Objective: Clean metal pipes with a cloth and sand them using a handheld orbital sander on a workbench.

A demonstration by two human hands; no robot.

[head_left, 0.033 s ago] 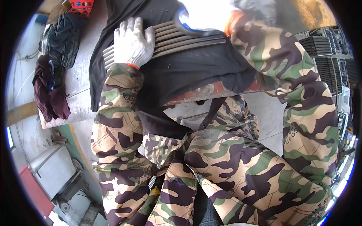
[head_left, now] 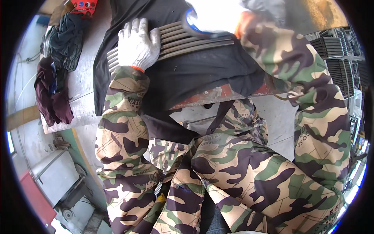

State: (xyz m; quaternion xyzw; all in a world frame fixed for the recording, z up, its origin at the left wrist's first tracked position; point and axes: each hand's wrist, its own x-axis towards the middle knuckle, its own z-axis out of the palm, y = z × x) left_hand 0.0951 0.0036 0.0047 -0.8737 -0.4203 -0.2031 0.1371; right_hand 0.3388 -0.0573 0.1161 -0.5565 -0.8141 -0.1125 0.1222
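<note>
My left hand [head_left: 137, 45] wears a white knit glove with an orange cuff. It lies flat, fingers spread, across a row of grey metal rods [head_left: 171, 38] on a black cloth [head_left: 183, 80]. Over the right part of the rods is my right hand [head_left: 222, 13], also in a white glove, so bright that its fingers are lost in glare. The hand appears closed on a rounded tool with a blue and dark edge [head_left: 189, 19], mostly covered by the glove. Motion blurs this area, and the exact kind of tool does not show.
Dark green cloth [head_left: 64, 41] and maroon cloth [head_left: 50, 93] lie heaped at the table's left. A red box with knobs [head_left: 85, 7] stands at the far left. Stacked dark metal parts [head_left: 329, 48] fill racks on the right. A brown-stained board [head_left: 325, 13] is at far right.
My right hand and cuff have shifted very slightly right with the blue-edged tool. The left hand stays flat on the rods.
</note>
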